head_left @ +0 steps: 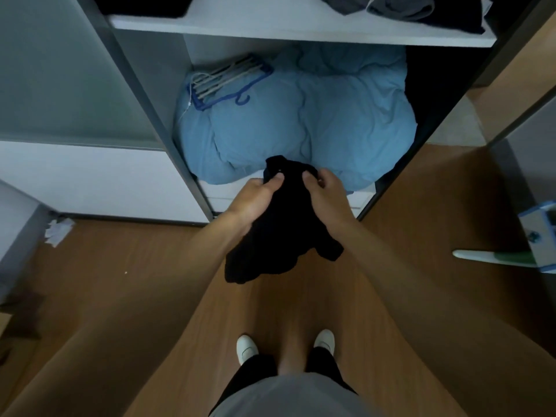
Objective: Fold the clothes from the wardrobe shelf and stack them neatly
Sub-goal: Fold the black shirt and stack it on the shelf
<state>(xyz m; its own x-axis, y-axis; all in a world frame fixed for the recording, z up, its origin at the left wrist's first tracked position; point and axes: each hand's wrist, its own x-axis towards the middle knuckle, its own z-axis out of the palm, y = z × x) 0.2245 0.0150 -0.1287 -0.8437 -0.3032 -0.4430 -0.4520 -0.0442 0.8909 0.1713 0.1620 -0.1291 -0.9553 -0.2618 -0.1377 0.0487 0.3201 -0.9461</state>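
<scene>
Wooden floor (120,281) before an open wardrobe. Black garment (279,230) held in mid-air just in front of the lower compartment, bunched, tail hanging crumpled below the wrists. Left hand (255,200) and right hand (326,194) both pinching its top edge, thumbs over, close together, probably hunting for a seam to shake it flat. Just behind, blue duvet (316,124) bulging from the compartment, hangers (222,81) lying on it. Above, white shelf (301,30) with dark and grey clothes (400,7) heaped; duvet likely too soft to fold on.

Black garment (282,224), pale blue duvet (316,121), white shelf (301,28), brown wood-grain floor (135,281), white shoes (246,349).
</scene>
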